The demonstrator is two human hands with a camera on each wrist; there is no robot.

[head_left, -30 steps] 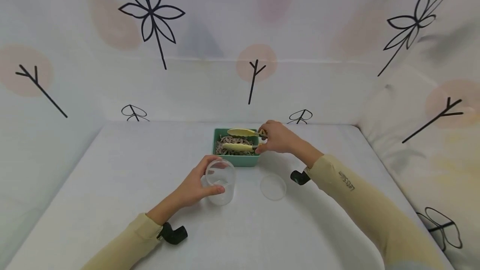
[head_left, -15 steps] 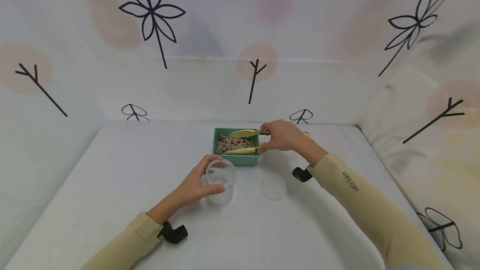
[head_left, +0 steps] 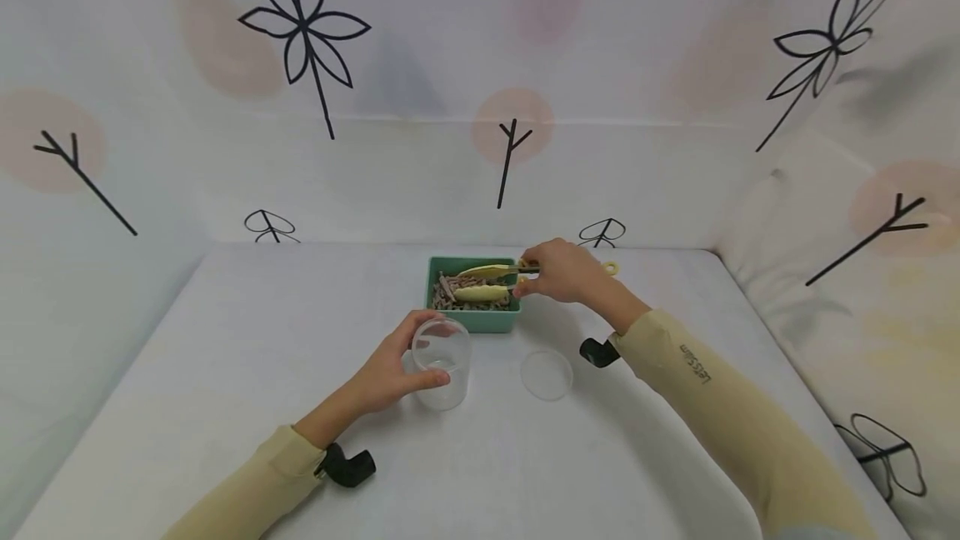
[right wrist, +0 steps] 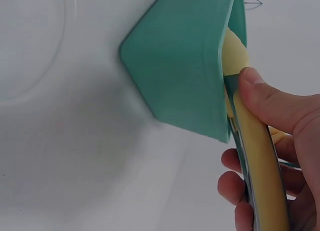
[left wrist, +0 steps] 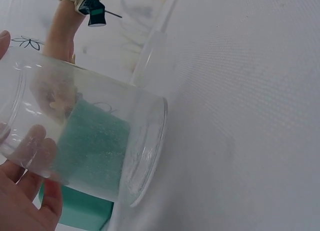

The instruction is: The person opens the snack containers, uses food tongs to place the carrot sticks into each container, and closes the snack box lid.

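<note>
With fingers and thumb around its side, my left hand point(head_left: 390, 373) grips a clear plastic cup point(head_left: 452, 386) standing on the table; the left wrist view shows the see-through cup point(left wrist: 115, 136) close up. My right hand point(head_left: 566, 272) holds yellow-tipped tongs point(head_left: 482, 294) by their arms, thumb on the near one in the right wrist view. The tong heads are down inside a green rectangular box point(head_left: 482, 322), over greyish-brown shredded strips point(head_left: 444, 290). The two heads stand apart, and what lies between them is partly hidden.
A round clear lid point(head_left: 547, 375) lies flat on the white table point(head_left: 555, 473), right of the cup. Behind the box rises a white cloth wall point(head_left: 420, 182) with leaf drawings. Black wrist cameras point(head_left: 348, 467) are strapped to both wrists.
The tongs shifted slightly right, then their heads drew closer together in the strips, which now look more stirred up. The left hand and cup have stayed in place.
</note>
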